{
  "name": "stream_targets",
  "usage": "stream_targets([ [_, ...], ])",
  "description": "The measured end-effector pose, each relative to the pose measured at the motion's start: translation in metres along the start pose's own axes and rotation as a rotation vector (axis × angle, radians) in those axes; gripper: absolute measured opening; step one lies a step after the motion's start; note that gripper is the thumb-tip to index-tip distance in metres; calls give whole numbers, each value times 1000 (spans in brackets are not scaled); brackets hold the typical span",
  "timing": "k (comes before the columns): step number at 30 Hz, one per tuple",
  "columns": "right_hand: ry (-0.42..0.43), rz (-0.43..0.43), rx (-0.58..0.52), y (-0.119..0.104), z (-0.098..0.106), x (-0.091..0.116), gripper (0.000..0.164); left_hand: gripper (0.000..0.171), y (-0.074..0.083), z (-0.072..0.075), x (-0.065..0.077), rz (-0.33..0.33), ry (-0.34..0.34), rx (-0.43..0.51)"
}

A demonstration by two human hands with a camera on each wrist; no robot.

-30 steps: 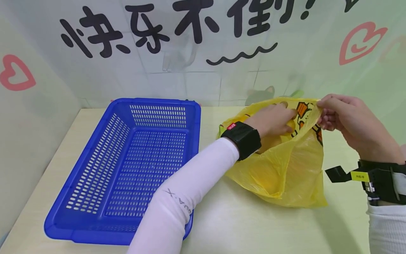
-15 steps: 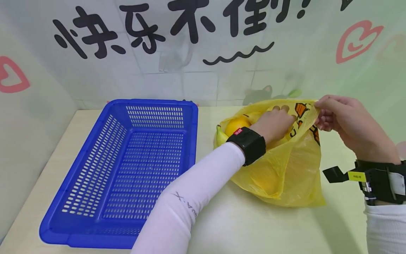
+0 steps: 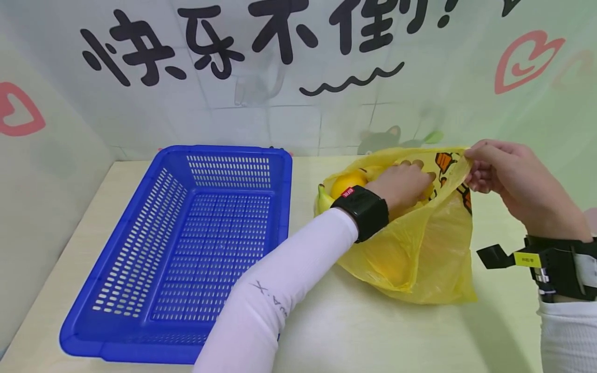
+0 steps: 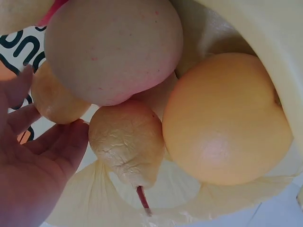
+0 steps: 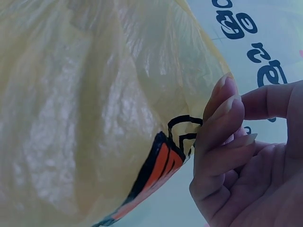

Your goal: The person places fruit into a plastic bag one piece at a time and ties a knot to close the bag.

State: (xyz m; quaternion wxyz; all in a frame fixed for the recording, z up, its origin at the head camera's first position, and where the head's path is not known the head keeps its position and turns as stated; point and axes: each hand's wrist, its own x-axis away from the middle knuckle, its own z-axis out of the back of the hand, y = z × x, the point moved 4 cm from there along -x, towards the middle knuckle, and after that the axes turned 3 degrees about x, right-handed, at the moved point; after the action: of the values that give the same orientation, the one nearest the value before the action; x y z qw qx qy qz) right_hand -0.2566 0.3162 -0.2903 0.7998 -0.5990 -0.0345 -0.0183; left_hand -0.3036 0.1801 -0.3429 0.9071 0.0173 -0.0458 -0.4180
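A yellow plastic bag point(image 3: 443, 259) with a duck-like print stands at the right of the table, its mouth open. My left hand point(image 3: 403, 184) reaches inside it. In the left wrist view, the fingertips of that hand touch two sides of a small round yellow-orange fruit point(image 4: 59, 97). Close by lie a wrinkled pear point(image 4: 125, 142), a pale pink-flecked peach point(image 4: 113, 52) and a large orange point(image 4: 227, 118). A banana point(image 3: 324, 201) shows at the bag's left side. My right hand point(image 3: 513, 171) pinches the bag's upper right rim between thumb and fingers.
A blue perforated plastic basket point(image 3: 286, 207) stands on the left of the pale table point(image 3: 350, 331), left of the bag. My left sleeve crosses over its near right corner. Behind the table rises a wall point(image 3: 289, 129) with dark lettering.
My left hand has shifted slightly within the bag since one second ago, and the orange and banana came into fuller view. My right hand keeps its pinch on the rim.
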Motion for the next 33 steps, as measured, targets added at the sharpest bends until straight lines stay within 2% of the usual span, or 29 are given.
stream_targets([
  [3, 0, -4, -9, 1, -1, 0, 23, 44, -1, -1, 1, 14, -45, 20],
  [6, -4, -3, -6, 0, -1, -1, 23, 46, 0, 0, 2, 20, -61, 8],
  [8, -5, -3, -1, 0, 0, -1, 23, 45, 1, 2, 4, 9, -61, -1],
  [10, -1, -6, 3, 0, 0, -1, 22, 41, 2, 2, 5, -25, -68, -53],
  [13, 12, -14, -1, 0, 1, -1, 22, 42, 2, 4, 5, -40, -58, -59],
  [15, 18, -20, -1, 0, 2, -1, 22, 44, 3, 6, 4, -35, -53, -41],
  [16, 20, -21, 0, 0, 2, 0, 22, 46, 3, 7, 4, -10, -46, 8],
  [19, 19, -21, 11, 0, 2, 0, 23, 46, 3, 11, 5, 21, -48, 72],
  [26, 8, -23, -7, 3, 3, -1, 24, 34, 7, 16, 29, 39, -121, 97],
  [29, 11, -25, -13, 4, 4, -1, 23, 40, 4, 20, 39, 76, -146, 119],
  [33, 4, -28, -12, 2, 3, -2, 22, 55, -9, 21, 47, 142, -150, 92],
])
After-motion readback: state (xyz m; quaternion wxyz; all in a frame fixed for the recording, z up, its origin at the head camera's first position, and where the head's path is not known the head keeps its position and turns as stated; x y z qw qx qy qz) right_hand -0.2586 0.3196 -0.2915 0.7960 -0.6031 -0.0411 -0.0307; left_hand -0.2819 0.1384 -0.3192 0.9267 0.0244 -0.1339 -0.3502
